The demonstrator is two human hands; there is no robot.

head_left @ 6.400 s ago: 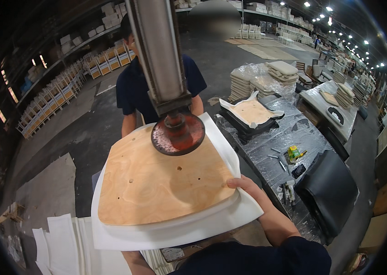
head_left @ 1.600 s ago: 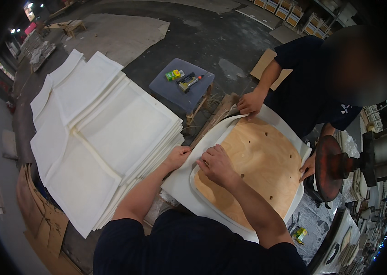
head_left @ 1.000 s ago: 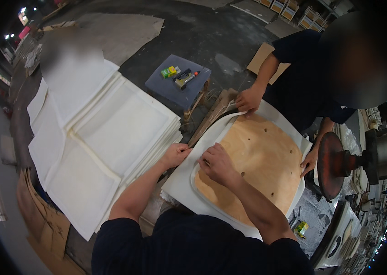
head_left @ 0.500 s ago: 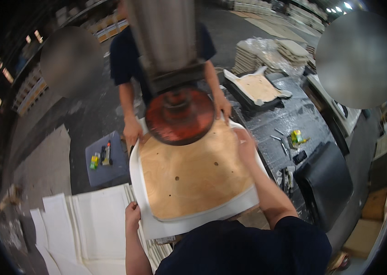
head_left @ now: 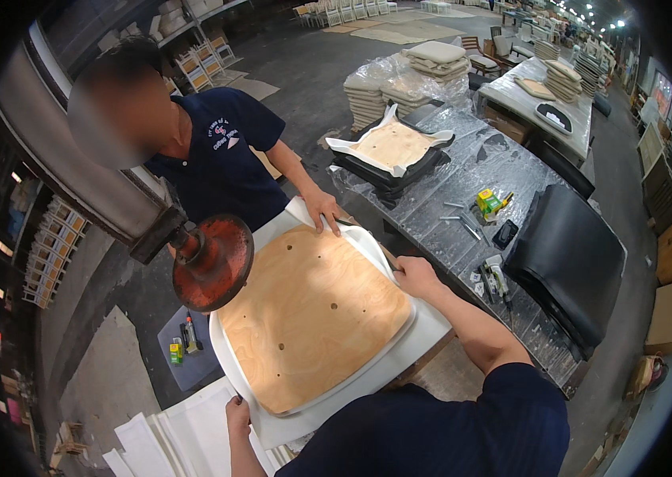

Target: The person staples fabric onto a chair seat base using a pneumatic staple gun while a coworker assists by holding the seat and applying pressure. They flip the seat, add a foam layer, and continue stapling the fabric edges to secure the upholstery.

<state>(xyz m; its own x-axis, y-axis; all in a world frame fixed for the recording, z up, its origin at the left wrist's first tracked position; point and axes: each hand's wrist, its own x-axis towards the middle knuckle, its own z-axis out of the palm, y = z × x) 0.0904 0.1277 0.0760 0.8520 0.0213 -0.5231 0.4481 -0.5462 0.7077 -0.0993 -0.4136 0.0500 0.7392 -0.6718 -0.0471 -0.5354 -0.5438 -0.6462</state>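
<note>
A plywood seat panel (head_left: pixel 316 310) with several small holes lies on a white upholstery cover (head_left: pixel 431 330), whose edges stick out around it. My left hand (head_left: pixel 238 415) is closed on the cover's near left edge. My right hand (head_left: pixel 415 278) is closed on its right edge, fingertips partly hidden. Across from me, a co-worker's hand (head_left: pixel 322 211) presses on the far edge of the cover and panel. A round red press disc (head_left: pixel 215 262) hangs from a metal column over the panel's left side.
On the right, a plastic-covered table (head_left: pixel 439 187) holds a seat with a white cover (head_left: pixel 390 147), a green-yellow tape measure (head_left: pixel 489 204), a staple gun (head_left: pixel 495 278) and black padded pieces (head_left: pixel 565 258). White sheets (head_left: pixel 185 429) are stacked at lower left. A grey surface (head_left: pixel 173 326) bears small tools.
My right hand has moved from the panel's far right side to the cover's right edge. The view has shifted, so the press disc now appears further left and uncovers the co-worker.
</note>
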